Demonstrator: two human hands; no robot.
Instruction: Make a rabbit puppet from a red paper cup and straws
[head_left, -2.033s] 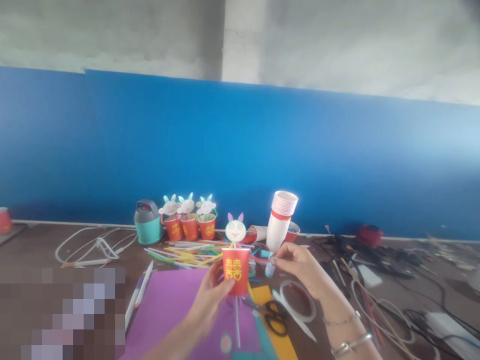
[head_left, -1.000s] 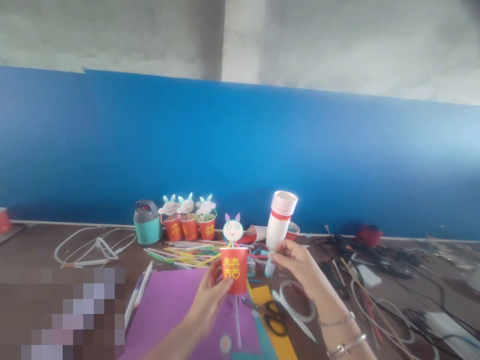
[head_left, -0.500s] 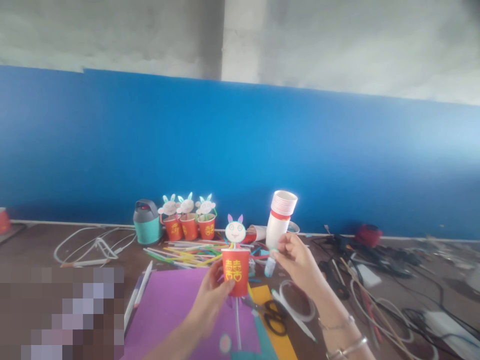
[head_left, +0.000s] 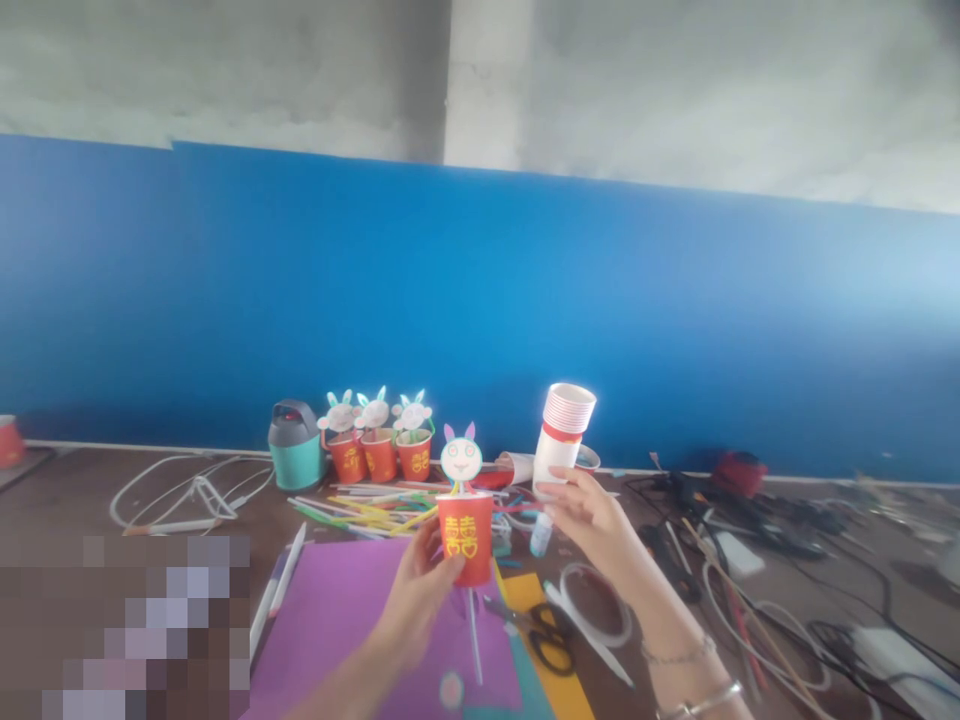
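Observation:
My left hand (head_left: 424,575) is closed around a red paper cup (head_left: 466,540) with yellow characters, held upright above the purple paper. A white rabbit face (head_left: 460,459) with purple ears sticks up over its rim, and a pale straw (head_left: 475,635) extends below the cup. To the right, my right hand (head_left: 585,515) is raised with its fingers stretched out and apart. A thin pinkish-red strip (head_left: 517,506) runs from the cup's rim towards those fingertips; whether they touch it is unclear. Behind the fingers are a stack of white paper cups (head_left: 559,450) and a small bottle (head_left: 540,535).
Three red cups (head_left: 378,457) with rabbit figures stand at the back, beside a teal container (head_left: 295,455). Colourful straws (head_left: 367,510) lie in front of them. Black-handled scissors (head_left: 551,637) rest on yellow paper (head_left: 562,690). Tangled cables (head_left: 817,590) cover the right side.
The cup in my left hand has shifted slightly left and up. My right fingers have straightened out, and the pinkish-red strip now shows between the cup and them.

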